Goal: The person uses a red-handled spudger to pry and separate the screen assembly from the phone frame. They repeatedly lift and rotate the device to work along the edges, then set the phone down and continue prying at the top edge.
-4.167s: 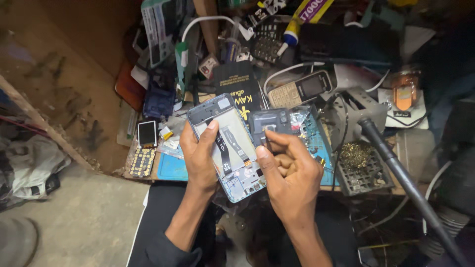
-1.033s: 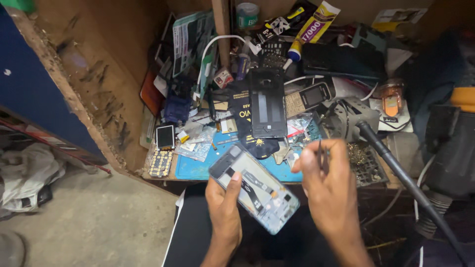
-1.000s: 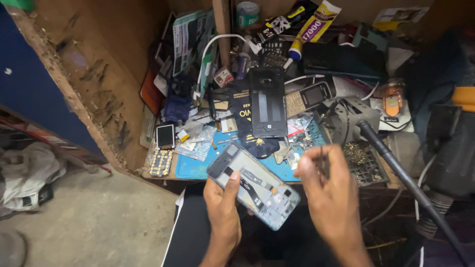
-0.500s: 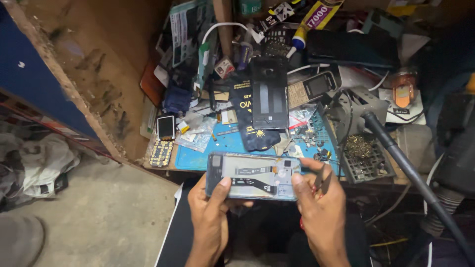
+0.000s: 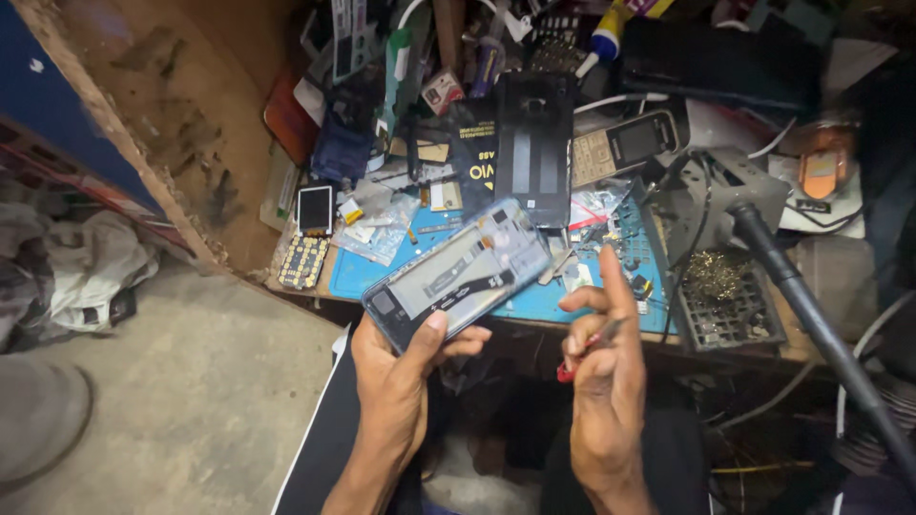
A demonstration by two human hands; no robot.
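My left hand (image 5: 412,360) grips an opened phone body (image 5: 458,270) by its lower left end, thumb on its face. The phone is tilted up to the right over the front edge of the blue work mat (image 5: 534,300), its inner boards and flex strip exposed. My right hand (image 5: 603,372) is off the phone, just to its right, fingers curled around a thin tool with a red handle (image 5: 582,352), index finger pointing up. A black phone back cover (image 5: 534,143) lies on the bench behind.
The cluttered bench holds a keypad phone (image 5: 625,143), a small phone and loose keypad (image 5: 310,234) at the left, a metal stand with brass wool (image 5: 720,286) and a black arm (image 5: 811,305) at the right. A wooden panel (image 5: 181,143) borders the left. Concrete floor lies below left.
Half a second ago both hands held the phone level. Now my right hand has let go and drawn back with the tool, and my left hand has tilted the phone up to the right.
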